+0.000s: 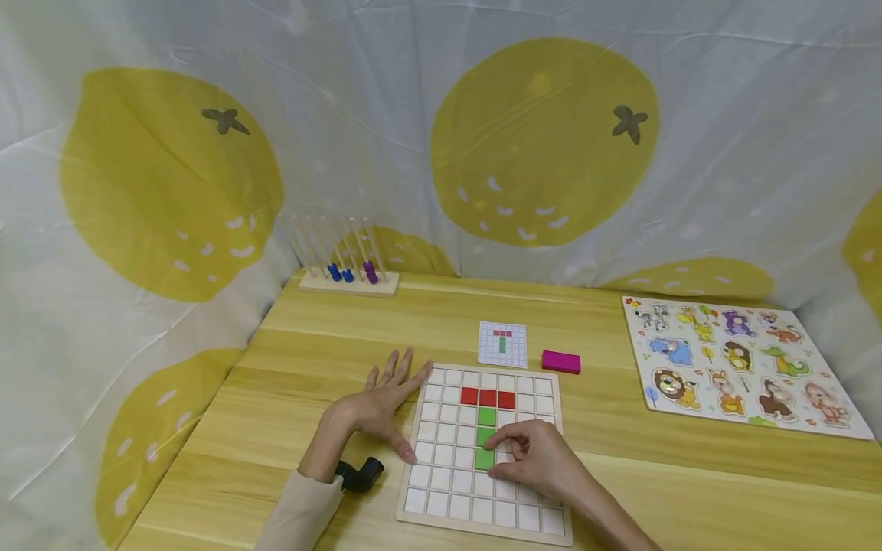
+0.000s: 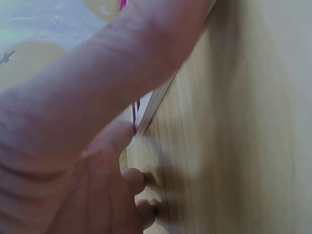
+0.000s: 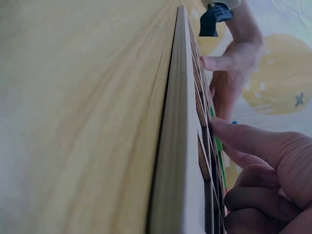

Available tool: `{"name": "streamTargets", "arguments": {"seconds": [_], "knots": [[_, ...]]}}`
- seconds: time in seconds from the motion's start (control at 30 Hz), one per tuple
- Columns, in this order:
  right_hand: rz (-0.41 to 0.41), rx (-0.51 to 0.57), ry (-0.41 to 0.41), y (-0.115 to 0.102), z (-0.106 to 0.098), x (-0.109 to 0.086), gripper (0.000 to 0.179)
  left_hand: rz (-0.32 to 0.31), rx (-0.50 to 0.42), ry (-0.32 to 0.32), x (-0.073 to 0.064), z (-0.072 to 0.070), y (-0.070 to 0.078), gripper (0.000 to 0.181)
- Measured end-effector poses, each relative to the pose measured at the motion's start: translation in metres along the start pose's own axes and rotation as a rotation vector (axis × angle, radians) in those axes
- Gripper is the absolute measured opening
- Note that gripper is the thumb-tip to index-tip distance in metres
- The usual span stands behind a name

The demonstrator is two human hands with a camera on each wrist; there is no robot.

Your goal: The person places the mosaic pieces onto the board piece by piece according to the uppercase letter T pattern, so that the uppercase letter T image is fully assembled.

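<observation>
A wooden grid board with white square cells lies on the table. Three red tiles form a row in its upper part, and green tiles run down in a column below the middle one. My right hand pinches the lowest green tile between thumb and index finger, at its cell; the other fingers are curled in. My left hand rests along the board's left edge, fingers spread, with the thumb and index finger touching the frame. In the left wrist view, the left thumb hides much of the board.
Behind the board lie a pattern card with a red and green T and a magenta block. An animal puzzle board is at the right. A peg stand with blue and purple pieces stands at the back left. Lemon-print cloth surrounds the table.
</observation>
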State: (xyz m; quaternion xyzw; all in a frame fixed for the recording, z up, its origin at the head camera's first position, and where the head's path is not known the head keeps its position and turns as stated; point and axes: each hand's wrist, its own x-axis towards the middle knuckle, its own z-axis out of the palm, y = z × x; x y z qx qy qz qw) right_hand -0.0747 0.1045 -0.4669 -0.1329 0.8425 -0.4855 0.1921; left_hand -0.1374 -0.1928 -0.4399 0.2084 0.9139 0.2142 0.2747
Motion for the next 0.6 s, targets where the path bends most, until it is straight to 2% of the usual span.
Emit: {"name": "streamTargets", "arguments": {"seconds": [0.17,0.4,0.6], "knots": [[0.020,-0.003,-0.007,0.001,-0.002,0.000,0.021,0.004,-0.004,-0.005,0.001,0.000,0.000,0.145],[-0.020,-0.046,-0.011,0.001,-0.002,-0.002,0.021,0.007,-0.010,-0.003,0.003,0.002,-0.001,0.145],[-0.062,-0.046,0.046,-0.006,-0.014,-0.002,0.017,0.015,-0.025,0.008,0.002,-0.001,-0.001,0.141]]}}
